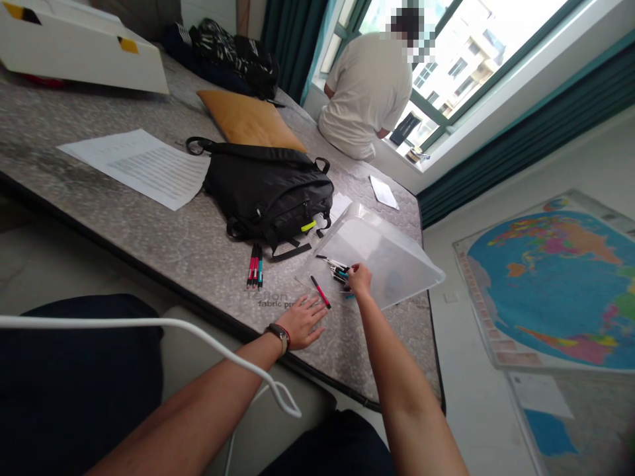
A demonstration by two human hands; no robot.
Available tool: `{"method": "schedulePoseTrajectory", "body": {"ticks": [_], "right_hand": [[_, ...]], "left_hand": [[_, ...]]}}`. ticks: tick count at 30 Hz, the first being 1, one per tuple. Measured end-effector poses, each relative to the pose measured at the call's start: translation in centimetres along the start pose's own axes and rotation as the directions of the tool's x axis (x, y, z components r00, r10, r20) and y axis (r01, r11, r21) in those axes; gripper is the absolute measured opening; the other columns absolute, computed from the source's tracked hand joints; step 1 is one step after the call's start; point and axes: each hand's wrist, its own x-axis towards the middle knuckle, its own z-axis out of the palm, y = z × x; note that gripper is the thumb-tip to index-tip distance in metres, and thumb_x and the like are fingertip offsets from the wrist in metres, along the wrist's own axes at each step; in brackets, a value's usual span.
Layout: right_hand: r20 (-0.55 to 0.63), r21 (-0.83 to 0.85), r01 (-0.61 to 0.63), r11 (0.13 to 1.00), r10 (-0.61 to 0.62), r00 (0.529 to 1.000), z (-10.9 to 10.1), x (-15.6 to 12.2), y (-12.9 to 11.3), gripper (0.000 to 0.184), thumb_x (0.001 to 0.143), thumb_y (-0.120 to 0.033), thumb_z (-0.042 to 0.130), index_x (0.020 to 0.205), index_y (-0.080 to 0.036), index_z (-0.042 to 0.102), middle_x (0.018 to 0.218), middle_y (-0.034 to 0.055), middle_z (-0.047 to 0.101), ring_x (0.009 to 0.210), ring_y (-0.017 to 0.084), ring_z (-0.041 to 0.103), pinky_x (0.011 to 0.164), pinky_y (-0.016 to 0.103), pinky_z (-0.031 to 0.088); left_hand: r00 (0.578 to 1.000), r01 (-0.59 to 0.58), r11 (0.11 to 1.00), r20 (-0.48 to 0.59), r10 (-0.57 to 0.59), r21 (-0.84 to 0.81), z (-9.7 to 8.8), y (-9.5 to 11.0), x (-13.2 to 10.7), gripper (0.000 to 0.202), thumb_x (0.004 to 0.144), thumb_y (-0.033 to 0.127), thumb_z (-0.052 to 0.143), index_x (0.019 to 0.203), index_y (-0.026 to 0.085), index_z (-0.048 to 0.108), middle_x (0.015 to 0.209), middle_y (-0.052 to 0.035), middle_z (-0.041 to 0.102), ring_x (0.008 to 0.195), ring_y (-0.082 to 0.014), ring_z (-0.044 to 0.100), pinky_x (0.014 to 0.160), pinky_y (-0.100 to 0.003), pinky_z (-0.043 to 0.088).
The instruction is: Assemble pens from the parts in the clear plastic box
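Note:
My left hand [301, 322] lies flat with fingers spread on the grey patterned mattress [342, 357], close beside a red and black pen [320, 292]. My right hand [360, 279] reaches into a loose heap of pens [338, 272], its fingers pinched on a pen that they mostly cover. The heap lies at the mouth of a clear plastic box [397, 264] tipped on its side. Left of my hands, several red, black and teal pens [254, 266] lie side by side in a neat row.
A black backpack [268, 192] lies behind the pens, with a brown envelope [253, 122] and printed sheet [141, 165] near it. A white cable [149, 322] crosses the foreground. Another person [370, 86] sits by the window. A world map [550, 277] hangs at right.

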Motion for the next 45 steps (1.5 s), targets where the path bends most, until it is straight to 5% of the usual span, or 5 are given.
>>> {"method": "schedulePoseTrajectory", "body": {"ticks": [11, 20, 30, 38, 45], "right_hand": [[0.098, 0.352, -0.008, 0.936, -0.028, 0.995, 2.0, -9.0, -1.2, 0.024, 0.081, -0.023, 0.039, 0.087, -0.020, 0.061, 0.072, 0.0024, 0.064, 0.067, 0.018, 0.062, 0.067, 0.030, 0.051], [0.342, -0.101, 0.341, 0.935, -0.290, 0.894, 1.2, -12.4, -2.2, 0.022, 0.088, -0.041, 0.058, 0.092, -0.021, 0.064, 0.078, 0.0071, 0.069, 0.074, 0.021, 0.062, 0.069, 0.029, 0.040], [0.111, 0.211, 0.146, 0.966, -0.172, 0.979, -0.6, -16.9, 1.8, 0.018, 0.088, -0.037, 0.057, 0.083, -0.023, 0.067, 0.075, 0.0067, 0.070, 0.070, 0.023, 0.063, 0.066, 0.030, 0.040], [0.064, 0.827, -0.127, 0.548, 0.133, 0.989, 0.7, -20.7, 3.0, 0.038, 0.081, -0.061, 0.058, 0.075, -0.023, 0.061, 0.062, 0.0022, 0.062, 0.056, 0.022, 0.057, 0.050, 0.030, 0.040], [0.120, 0.824, -0.107, 0.556, 0.014, 0.993, 2.4, -21.7, 1.0, 0.025, 0.084, -0.045, 0.059, 0.090, -0.021, 0.064, 0.062, -0.0005, 0.061, 0.057, 0.018, 0.055, 0.055, 0.027, 0.041]], "left_hand": [[1.000, 0.009, 1.000, -0.016, -0.010, -0.011, -0.4, 0.3, 0.0, 0.050, 0.094, 0.042, 0.042, 0.138, 0.019, 0.049, 0.142, -0.0100, 0.053, 0.135, -0.0269, 0.039, 0.113, -0.047, 0.022], [1.000, 0.000, 1.000, 0.001, 0.000, 0.007, -0.5, 0.7, 0.2, 0.043, 0.094, 0.036, 0.045, 0.132, 0.020, 0.053, 0.138, -0.0108, 0.055, 0.135, -0.0275, 0.038, 0.114, -0.050, 0.024], [1.000, -0.011, 0.999, 0.026, 0.010, 0.039, -0.4, 1.0, 0.3, 0.046, 0.092, 0.030, 0.044, 0.137, 0.019, 0.045, 0.141, -0.0115, 0.052, 0.136, -0.0265, 0.041, 0.114, -0.050, 0.028], [0.992, -0.067, 0.993, 0.109, 0.056, 0.093, -0.2, 0.8, 0.5, 0.047, 0.095, 0.034, 0.043, 0.139, 0.019, 0.044, 0.150, -0.0116, 0.044, 0.141, -0.0270, 0.035, 0.114, -0.054, 0.031], [0.991, -0.069, 0.989, 0.121, 0.054, 0.127, 0.2, 0.7, 0.5, 0.048, 0.096, 0.028, 0.037, 0.144, 0.020, 0.040, 0.147, -0.0119, 0.047, 0.139, -0.0267, 0.040, 0.112, -0.055, 0.035]]}}
